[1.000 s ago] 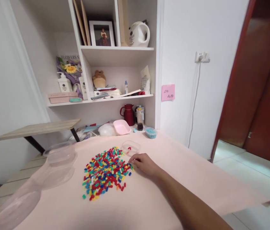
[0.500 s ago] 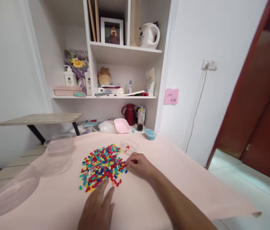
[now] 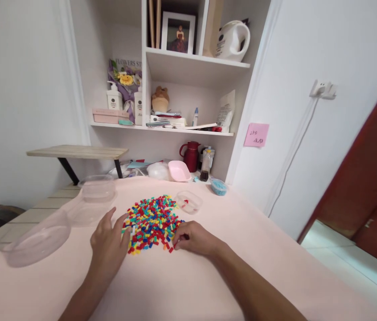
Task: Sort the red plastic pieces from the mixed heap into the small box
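Observation:
A heap of small coloured plastic blocks (image 3: 151, 220), red, yellow, green and blue, lies spread on the pink cloth. At its left edge is my left hand (image 3: 110, 236), fingers apart and holding nothing. My right hand (image 3: 193, 237) is at the heap's near right edge, thumb and fingers pinched together. A bit of red shows at these fingertips, seemingly a small red block, partly hidden by the fingers. Just behind the heap, to the right, sits a shallow clear tray (image 3: 198, 207) with a few red blocks inside.
Clear plastic containers (image 3: 38, 243) stand along the table's left side. At the back are a tub of blue pieces (image 3: 219, 187), a pink basin (image 3: 179, 171), a bottle of dark liquid (image 3: 206, 167) and a red jug (image 3: 191, 157). The pink cloth (image 3: 168, 290) covers the table.
My left hand has moved left and away from me, from the heap's near edge to its left side. My right hand has shifted nearer along the heap's right edge. The view has swung left and tilted.

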{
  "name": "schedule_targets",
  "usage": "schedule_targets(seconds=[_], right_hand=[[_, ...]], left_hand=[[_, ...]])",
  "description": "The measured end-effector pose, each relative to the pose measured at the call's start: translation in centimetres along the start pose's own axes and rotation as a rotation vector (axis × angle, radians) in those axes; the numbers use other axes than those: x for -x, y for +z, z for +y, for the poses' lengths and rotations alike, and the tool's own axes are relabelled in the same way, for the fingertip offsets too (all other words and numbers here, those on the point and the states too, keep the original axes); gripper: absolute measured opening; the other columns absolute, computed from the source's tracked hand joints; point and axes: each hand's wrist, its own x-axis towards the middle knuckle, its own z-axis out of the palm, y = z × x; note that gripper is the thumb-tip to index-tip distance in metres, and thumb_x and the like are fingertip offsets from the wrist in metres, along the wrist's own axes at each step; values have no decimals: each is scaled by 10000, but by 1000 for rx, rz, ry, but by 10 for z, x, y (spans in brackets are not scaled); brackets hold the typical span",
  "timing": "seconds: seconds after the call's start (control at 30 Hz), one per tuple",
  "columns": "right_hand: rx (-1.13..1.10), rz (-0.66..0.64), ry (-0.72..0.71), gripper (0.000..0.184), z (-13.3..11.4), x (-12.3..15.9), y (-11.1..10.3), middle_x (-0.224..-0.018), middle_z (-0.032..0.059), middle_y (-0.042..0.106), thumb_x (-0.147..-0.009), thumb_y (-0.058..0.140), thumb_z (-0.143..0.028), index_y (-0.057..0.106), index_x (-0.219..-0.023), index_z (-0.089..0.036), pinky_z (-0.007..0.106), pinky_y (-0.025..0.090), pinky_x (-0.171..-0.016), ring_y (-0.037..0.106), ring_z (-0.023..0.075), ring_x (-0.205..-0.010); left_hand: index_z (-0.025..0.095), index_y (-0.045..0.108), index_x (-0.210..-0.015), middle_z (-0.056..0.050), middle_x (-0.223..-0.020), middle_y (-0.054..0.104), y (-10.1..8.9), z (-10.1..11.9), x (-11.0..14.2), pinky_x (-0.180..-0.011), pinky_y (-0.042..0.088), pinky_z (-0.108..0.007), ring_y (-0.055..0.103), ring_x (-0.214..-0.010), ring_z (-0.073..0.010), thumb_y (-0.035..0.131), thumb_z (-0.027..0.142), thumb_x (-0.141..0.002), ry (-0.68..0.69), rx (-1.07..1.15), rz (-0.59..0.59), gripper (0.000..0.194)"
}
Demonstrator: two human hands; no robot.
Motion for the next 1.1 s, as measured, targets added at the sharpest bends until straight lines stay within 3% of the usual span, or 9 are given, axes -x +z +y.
schedule_targets(seconds=[0.13, 0.2, 0.33, 0.43, 0.57, 0.67, 0.83, 0.93, 1.1], right_hand=[[-95, 168, 59, 158, 5, -6, -9, -755, 26, 678, -765, 696, -342, 751, -773, -195, 217, 429, -575, 570, 130, -647], [-137, 359, 135, 237, 10, -14, -25, -741, 30, 675, -802, 629, -392, 742, -800, -183, 221, 417, -517, 550, 130, -597], [-7, 771, 326, 284, 25, -33, -62, -684, 29, 654, -793, 583, -417, 734, -815, -178, 242, 411, -496, 536, 147, -568], [31, 839, 364, 248, 37, -39, -73, -811, 49, 678, -778, 564, -340, 745, -857, -190, 264, 448, -579, 575, 157, -636], [-11, 850, 410, 347, 39, -33, -65, -842, 45, 663, -798, 477, -292, 724, -1016, -183, 272, 459, -572, 544, 114, -517], [-144, 803, 432, 360, 22, -25, -57, -754, 29, 636, -818, 445, -307, 705, -1024, -169, 235, 399, -471, 528, 108, -484], [-340, 409, 410, 258, -23, -13, -42, -696, -3, 612, -807, 540, -312, 714, -940, -176, 183, 297, -416, 503, 79, -480], [-305, 316, 308, 247, -34, -10, -21, -642, -20, 587, -851, 520, -295, 722, -940, -182, 199, 357, -472, 470, 81, -479], [-51, 310, 128, 240, -25, -8, 11, -867, 24, 654, -863, 524, -184, 749, -934, -226, 248, 455, -720, 580, 140, -752]], left_hand=[[240, 632, -1216, -122, -1476, 411, 20, -15, 1, -1034, 389, -467, 408, -1344, -286, 311, 346, -958, -104, 45, -60, 425], [259, 639, -1200, -100, -1469, 430, 24, -17, 2, -1046, 376, -459, 402, -1351, -265, 281, 331, -966, -78, 54, -54, 433], [285, 660, -1160, -77, -1430, 498, 26, -14, 1, -1046, 362, -463, 431, -1332, -249, 313, 327, -958, -42, 39, -199, 404], [308, 647, -1171, -51, -1390, 546, 28, -15, 1, -1054, 341, -456, 466, -1305, -224, 316, 329, -957, -30, 34, -252, 394], [318, 651, -1153, -35, -1376, 565, 29, -16, 1, -1044, 339, -428, 476, -1299, -205, 295, 309, -962, -30, 32, -254, 404], [299, 643, -1170, -45, -1379, 564, 28, -14, 0, -1026, 348, -414, 499, -1277, -203, 296, 290, -962, -19, 16, -262, 405], [308, 626, -1193, -39, -1371, 572, 27, -12, 2, -1028, 328, -413, 499, -1273, -194, 283, 301, -968, -8, 19, -267, 410], [290, 623, -1198, -52, -1370, 574, 27, -13, 1, -1031, 318, -432, 512, -1253, -206, 285, 305, -965, 4, 20, -267, 411], [285, 626, -1192, -54, -1354, 588, 27, -13, -1, -1020, 330, -438, 525, -1235, -217, 274, 309, -960, 25, 34, -263, 422]])
